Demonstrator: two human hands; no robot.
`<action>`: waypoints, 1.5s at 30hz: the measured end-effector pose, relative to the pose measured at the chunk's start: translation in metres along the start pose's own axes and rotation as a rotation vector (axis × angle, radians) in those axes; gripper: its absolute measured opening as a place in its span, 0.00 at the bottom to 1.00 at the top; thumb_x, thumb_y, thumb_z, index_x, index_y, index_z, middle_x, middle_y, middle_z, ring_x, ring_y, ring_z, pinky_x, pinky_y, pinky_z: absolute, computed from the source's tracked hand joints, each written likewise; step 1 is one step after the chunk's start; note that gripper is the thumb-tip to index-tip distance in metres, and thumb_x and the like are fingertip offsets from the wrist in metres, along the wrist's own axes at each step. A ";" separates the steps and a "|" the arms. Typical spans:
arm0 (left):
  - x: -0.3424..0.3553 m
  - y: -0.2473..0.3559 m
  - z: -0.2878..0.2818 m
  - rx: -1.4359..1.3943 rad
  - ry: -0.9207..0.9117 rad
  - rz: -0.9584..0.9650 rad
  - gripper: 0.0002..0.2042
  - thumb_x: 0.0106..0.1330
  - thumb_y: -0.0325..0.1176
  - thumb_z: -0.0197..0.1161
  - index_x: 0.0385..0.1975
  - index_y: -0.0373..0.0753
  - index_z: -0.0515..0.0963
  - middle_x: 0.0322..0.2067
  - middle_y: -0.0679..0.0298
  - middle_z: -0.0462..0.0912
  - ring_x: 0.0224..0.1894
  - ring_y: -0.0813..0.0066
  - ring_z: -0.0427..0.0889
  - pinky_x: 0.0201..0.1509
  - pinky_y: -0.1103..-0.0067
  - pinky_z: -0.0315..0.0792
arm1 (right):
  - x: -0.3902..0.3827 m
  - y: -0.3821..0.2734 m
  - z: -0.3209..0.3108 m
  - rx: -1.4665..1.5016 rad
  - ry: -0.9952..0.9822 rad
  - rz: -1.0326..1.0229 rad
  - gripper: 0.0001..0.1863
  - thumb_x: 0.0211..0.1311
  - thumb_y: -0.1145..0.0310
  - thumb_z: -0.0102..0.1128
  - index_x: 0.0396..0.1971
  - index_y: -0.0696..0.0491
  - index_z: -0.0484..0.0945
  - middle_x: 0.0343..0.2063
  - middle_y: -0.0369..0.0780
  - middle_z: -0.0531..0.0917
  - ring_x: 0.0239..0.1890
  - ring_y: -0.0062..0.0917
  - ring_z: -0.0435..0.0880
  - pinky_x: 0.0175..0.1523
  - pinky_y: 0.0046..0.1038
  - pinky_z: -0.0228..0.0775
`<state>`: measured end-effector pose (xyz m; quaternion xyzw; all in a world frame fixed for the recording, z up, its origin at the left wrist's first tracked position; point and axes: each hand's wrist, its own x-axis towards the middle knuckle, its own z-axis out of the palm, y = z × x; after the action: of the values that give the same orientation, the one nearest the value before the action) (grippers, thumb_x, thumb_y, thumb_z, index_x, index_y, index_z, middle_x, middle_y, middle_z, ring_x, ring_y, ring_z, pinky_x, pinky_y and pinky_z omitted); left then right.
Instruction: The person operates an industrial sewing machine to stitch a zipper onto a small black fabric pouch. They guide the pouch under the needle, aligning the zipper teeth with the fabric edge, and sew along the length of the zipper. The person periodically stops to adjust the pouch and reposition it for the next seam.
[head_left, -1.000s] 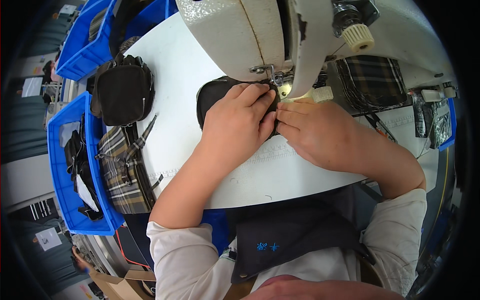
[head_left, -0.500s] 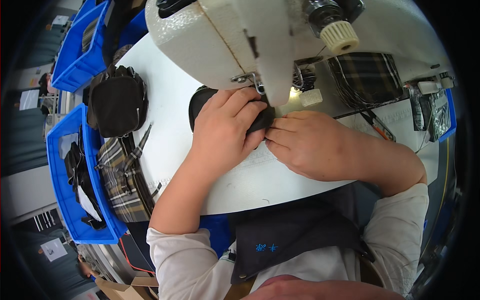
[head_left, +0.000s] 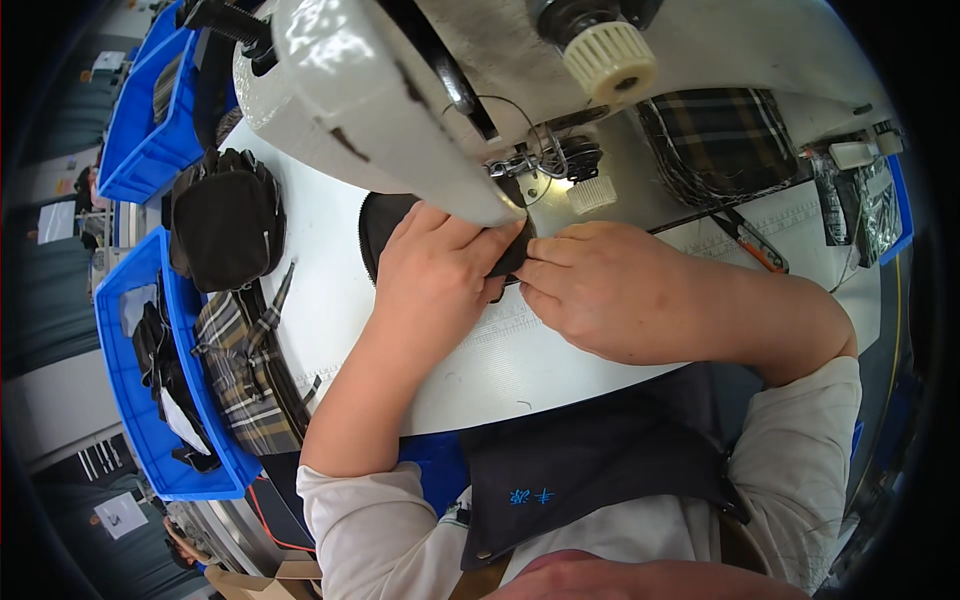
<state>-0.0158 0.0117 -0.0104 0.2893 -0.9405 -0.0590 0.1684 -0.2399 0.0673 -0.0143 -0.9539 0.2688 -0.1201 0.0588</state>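
Note:
A black fabric piece with a zipper along its curved edge (head_left: pixel 378 222) lies on the white sewing table (head_left: pixel 480 375), partly under the head of a white sewing machine (head_left: pixel 335 110). My left hand (head_left: pixel 435 265) is on top of it, fingers bent and gripping it close to the needle area. With its fingertips pinched together, my right hand (head_left: pixel 600 290) holds the near right edge of the same piece. The presser foot (head_left: pixel 525 163) shows just beyond my fingers. Whether it touches the fabric is hard to see.
Left of my arm stand a black pouch (head_left: pixel 225 225) and a folded plaid piece (head_left: pixel 245 370), beside a blue bin (head_left: pixel 225 455). Plaid panels (head_left: pixel 720 145) are stacked right of the needle. Orange-handled snips (head_left: pixel 755 245) lie near my right forearm.
The view has shifted, so the machine head looks larger and the presser foot area is now exposed. Both hands, still on the black piece, appear slightly further left.

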 end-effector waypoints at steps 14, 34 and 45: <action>-0.002 0.005 -0.003 0.009 -0.057 -0.090 0.32 0.49 0.24 0.74 0.60 0.41 0.83 0.57 0.67 0.83 0.56 0.63 0.83 0.60 0.70 0.78 | 0.004 0.005 -0.004 0.010 0.052 0.034 0.07 0.56 0.71 0.63 0.31 0.58 0.84 0.34 0.41 0.85 0.43 0.32 0.84 0.47 0.33 0.80; 0.001 -0.026 0.003 -0.179 -0.018 -0.085 0.16 0.69 0.29 0.69 0.56 0.43 0.86 0.52 0.59 0.86 0.48 0.52 0.86 0.51 0.64 0.79 | 0.004 0.007 0.001 -0.097 0.097 0.043 0.14 0.58 0.71 0.64 0.41 0.64 0.85 0.44 0.47 0.88 0.50 0.36 0.86 0.54 0.33 0.81; 0.002 -0.024 0.007 -0.214 0.058 -0.090 0.13 0.66 0.26 0.70 0.49 0.41 0.89 0.49 0.60 0.87 0.40 0.58 0.87 0.46 0.67 0.79 | 0.005 0.003 0.000 -0.107 0.046 0.045 0.15 0.59 0.71 0.64 0.42 0.64 0.85 0.43 0.46 0.87 0.49 0.35 0.86 0.52 0.33 0.81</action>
<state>-0.0073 -0.0091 -0.0215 0.3131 -0.9096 -0.1582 0.2227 -0.2370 0.0624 -0.0142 -0.9464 0.2974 -0.1261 0.0040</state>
